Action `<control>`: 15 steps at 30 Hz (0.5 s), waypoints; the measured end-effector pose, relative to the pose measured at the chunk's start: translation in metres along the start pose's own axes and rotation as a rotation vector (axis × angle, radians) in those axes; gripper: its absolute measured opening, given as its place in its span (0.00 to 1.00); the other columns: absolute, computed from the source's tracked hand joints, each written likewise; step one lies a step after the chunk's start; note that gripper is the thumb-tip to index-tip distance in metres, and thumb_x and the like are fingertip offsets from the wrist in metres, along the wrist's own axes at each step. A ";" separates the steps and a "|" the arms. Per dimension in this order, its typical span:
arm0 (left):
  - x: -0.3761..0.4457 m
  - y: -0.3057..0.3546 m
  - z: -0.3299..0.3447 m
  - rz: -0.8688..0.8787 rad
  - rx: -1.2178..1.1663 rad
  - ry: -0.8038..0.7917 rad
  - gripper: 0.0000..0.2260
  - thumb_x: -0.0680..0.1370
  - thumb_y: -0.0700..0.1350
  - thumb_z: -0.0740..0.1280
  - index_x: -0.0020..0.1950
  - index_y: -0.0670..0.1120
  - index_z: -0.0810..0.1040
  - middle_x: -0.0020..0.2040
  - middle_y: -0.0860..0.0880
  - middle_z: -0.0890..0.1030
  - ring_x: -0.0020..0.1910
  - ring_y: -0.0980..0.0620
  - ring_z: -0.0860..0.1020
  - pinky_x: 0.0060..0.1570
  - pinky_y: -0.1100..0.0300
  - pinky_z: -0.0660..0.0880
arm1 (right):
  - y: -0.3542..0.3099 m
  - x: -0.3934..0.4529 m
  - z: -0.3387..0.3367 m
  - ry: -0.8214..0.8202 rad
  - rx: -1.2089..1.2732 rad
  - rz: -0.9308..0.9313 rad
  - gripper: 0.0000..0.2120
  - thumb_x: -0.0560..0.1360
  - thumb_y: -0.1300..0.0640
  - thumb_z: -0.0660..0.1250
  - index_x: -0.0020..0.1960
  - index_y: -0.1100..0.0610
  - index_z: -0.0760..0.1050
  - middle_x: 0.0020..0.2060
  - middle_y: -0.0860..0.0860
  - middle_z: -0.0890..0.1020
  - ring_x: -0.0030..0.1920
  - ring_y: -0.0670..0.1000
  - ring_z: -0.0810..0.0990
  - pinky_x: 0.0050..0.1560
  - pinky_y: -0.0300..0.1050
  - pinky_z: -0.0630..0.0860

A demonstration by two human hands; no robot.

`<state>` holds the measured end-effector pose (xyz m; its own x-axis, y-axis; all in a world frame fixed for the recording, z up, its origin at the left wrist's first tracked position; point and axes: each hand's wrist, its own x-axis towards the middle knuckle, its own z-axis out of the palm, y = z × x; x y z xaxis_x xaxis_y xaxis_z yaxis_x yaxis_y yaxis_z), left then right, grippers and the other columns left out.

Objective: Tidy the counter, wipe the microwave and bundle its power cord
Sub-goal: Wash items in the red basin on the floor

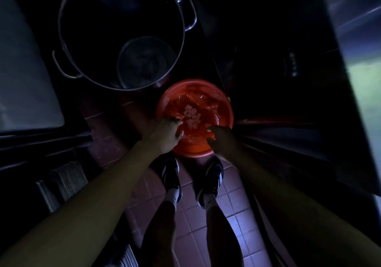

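Pretty dark shot, so a lot of detail is being lost. A round red plastic basin (194,118) is being lit up on the reddish floor tiles (233,202), and it's the brightest thing around. Some pale printed characters are being shown at the middle of its bottom, and shiny wet-looking patches are being caught along its inner wall; whether there's water or a cloth in it can't be told.

Both hands are being held at the near rim of the basin. The left hand (165,131) is being rested over the near-left rim with the fingers curled down onto the edge, looks like the rim is being gripped. The right hand (221,135) is being placed at the near-right rim with fingers bent toward the inside; if it's actually clamped on the rim or just touching can't be told in this light.

Just below the basin, two dark sneakers (172,176) with white socks are being planted on the tiles. Up and to the left of the basin, nearly touching it, a big metal stockpot (181,40) with side handles is being seen, with a smaller round metal piece lying inside it.
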<state>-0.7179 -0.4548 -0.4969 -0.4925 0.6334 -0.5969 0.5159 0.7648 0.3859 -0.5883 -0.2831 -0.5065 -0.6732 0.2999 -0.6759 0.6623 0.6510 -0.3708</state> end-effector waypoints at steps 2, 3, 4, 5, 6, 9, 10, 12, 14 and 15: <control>-0.017 0.010 -0.022 0.004 0.018 -0.010 0.19 0.81 0.54 0.62 0.71 0.51 0.72 0.67 0.48 0.77 0.65 0.45 0.75 0.65 0.46 0.71 | -0.014 -0.017 -0.017 -0.013 -0.016 0.010 0.20 0.77 0.52 0.65 0.68 0.49 0.74 0.66 0.55 0.78 0.64 0.59 0.77 0.64 0.57 0.75; -0.027 0.017 -0.035 0.000 0.026 -0.014 0.19 0.81 0.54 0.62 0.71 0.51 0.73 0.67 0.48 0.77 0.66 0.45 0.74 0.65 0.46 0.71 | -0.023 -0.028 -0.028 -0.020 -0.025 0.024 0.20 0.77 0.53 0.65 0.69 0.49 0.74 0.66 0.55 0.78 0.64 0.59 0.77 0.64 0.56 0.75; -0.036 0.022 -0.046 0.007 0.024 -0.006 0.19 0.81 0.54 0.62 0.71 0.51 0.73 0.67 0.48 0.77 0.66 0.45 0.74 0.65 0.45 0.71 | -0.031 -0.037 -0.037 -0.019 -0.024 0.018 0.21 0.76 0.53 0.64 0.69 0.50 0.74 0.66 0.56 0.78 0.63 0.60 0.77 0.63 0.56 0.76; -0.046 0.029 -0.059 0.010 0.025 -0.006 0.19 0.81 0.54 0.63 0.71 0.51 0.73 0.67 0.48 0.77 0.66 0.46 0.75 0.64 0.45 0.72 | -0.039 -0.048 -0.048 -0.033 -0.025 0.026 0.21 0.76 0.54 0.64 0.69 0.50 0.74 0.65 0.57 0.78 0.63 0.60 0.77 0.63 0.56 0.76; -0.056 0.034 -0.070 0.017 0.027 -0.016 0.19 0.80 0.54 0.63 0.70 0.51 0.73 0.67 0.49 0.78 0.65 0.46 0.75 0.64 0.46 0.72 | -0.047 -0.061 -0.057 -0.028 -0.029 0.020 0.20 0.75 0.55 0.64 0.68 0.51 0.75 0.63 0.58 0.79 0.61 0.61 0.78 0.61 0.56 0.77; -0.086 0.050 -0.103 0.028 0.026 -0.010 0.19 0.80 0.54 0.63 0.70 0.51 0.73 0.68 0.50 0.77 0.66 0.46 0.75 0.65 0.46 0.72 | -0.072 -0.099 -0.088 0.009 0.001 0.020 0.17 0.77 0.52 0.63 0.65 0.52 0.77 0.56 0.58 0.82 0.54 0.61 0.82 0.55 0.55 0.80; -0.096 0.056 -0.114 0.031 0.028 0.001 0.19 0.81 0.54 0.62 0.71 0.51 0.73 0.69 0.50 0.76 0.67 0.46 0.74 0.65 0.46 0.71 | -0.080 -0.112 -0.097 0.038 0.007 0.010 0.17 0.77 0.50 0.63 0.64 0.52 0.77 0.56 0.59 0.83 0.53 0.62 0.82 0.54 0.56 0.80; -0.113 0.068 -0.135 0.054 0.032 0.021 0.20 0.81 0.54 0.62 0.71 0.51 0.72 0.70 0.50 0.75 0.68 0.46 0.73 0.67 0.46 0.69 | -0.090 -0.135 -0.115 0.096 0.022 0.005 0.19 0.77 0.47 0.64 0.64 0.52 0.77 0.56 0.59 0.83 0.54 0.62 0.82 0.56 0.57 0.80; -0.129 0.079 -0.154 0.090 0.035 0.039 0.20 0.81 0.54 0.63 0.71 0.50 0.72 0.70 0.50 0.75 0.69 0.46 0.73 0.68 0.46 0.68 | -0.098 -0.158 -0.131 0.132 0.023 0.005 0.17 0.77 0.48 0.64 0.64 0.52 0.77 0.56 0.59 0.83 0.55 0.62 0.82 0.56 0.56 0.79; -0.134 0.085 -0.162 0.106 0.039 0.050 0.19 0.80 0.54 0.63 0.71 0.50 0.73 0.69 0.49 0.75 0.68 0.46 0.73 0.68 0.46 0.68 | -0.100 -0.169 -0.137 0.154 0.021 0.001 0.17 0.77 0.49 0.64 0.63 0.52 0.78 0.55 0.59 0.83 0.55 0.62 0.82 0.55 0.56 0.79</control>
<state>-0.7218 -0.4560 -0.2696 -0.4678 0.7161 -0.5179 0.5935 0.6888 0.4163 -0.5864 -0.3033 -0.2676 -0.7138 0.4051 -0.5713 0.6687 0.6366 -0.3841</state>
